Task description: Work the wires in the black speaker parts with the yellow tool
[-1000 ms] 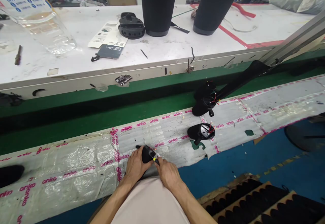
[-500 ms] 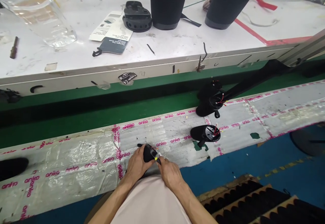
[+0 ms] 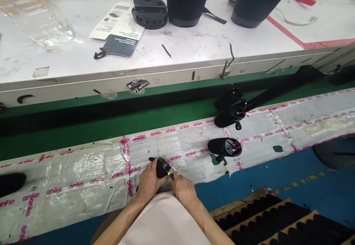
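My left hand (image 3: pixel 149 180) is closed around a black fabric-covered speaker housing (image 3: pixel 161 168), held close to my body at the near edge of the covered bench. Thin wires show at its open end. My right hand (image 3: pixel 183 188) grips a small black-and-yellow hand tool (image 3: pixel 169 173), its front end against the rim of the housing. The tool's exact kind is too small to make out. To the right lies a similar black housing (image 3: pixel 219 147), red wires sticking out of its open end. Another wired housing (image 3: pixel 226 119) stands behind it.
Tape with pink lettering holds down the bench's plastic cover (image 3: pixel 94 204). A raised white shelf (image 3: pixel 194 49) carries tall black cylinders (image 3: pixel 187 4), a black round-based device (image 3: pixel 149 10), paper tags (image 3: pixel 122 45) and a clear bottle (image 3: pixel 47 23). Racks of black parts (image 3: pixel 260 215) stand low right.
My view has tilted and shifted slightly. Both hands keep their hold on the housing and the tool, with the tool still at the rim.
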The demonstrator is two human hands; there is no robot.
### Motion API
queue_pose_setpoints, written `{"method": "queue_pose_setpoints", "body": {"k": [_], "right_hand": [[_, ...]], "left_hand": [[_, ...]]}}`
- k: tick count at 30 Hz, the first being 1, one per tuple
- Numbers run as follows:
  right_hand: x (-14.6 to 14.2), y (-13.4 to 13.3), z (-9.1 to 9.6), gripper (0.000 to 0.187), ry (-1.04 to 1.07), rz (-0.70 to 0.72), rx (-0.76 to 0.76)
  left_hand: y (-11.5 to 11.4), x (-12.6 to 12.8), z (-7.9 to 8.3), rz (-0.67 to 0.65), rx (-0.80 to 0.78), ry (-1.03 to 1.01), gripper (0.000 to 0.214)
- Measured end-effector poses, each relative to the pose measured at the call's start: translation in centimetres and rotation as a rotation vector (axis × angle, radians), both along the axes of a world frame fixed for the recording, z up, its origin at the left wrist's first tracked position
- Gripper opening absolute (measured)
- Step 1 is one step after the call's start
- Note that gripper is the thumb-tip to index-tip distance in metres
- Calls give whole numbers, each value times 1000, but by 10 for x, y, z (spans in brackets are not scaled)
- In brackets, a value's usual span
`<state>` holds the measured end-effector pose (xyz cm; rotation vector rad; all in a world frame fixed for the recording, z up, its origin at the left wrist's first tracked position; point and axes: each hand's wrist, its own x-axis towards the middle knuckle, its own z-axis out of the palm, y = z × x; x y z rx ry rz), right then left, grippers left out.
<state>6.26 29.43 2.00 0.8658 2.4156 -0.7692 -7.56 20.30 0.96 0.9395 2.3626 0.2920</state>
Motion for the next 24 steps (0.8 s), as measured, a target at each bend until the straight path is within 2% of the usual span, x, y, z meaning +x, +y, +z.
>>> {"method": "queue_pose_setpoints", "body": {"k": [17, 24], "right_hand": [[-8, 2, 7, 30, -59, -41, -38], [-9, 2, 5, 31, -61, -39, -59]], "left_hand": [[1, 3, -3, -16, -51, 42, 80], [-1, 1, -4, -17, -23, 19, 78]]}}
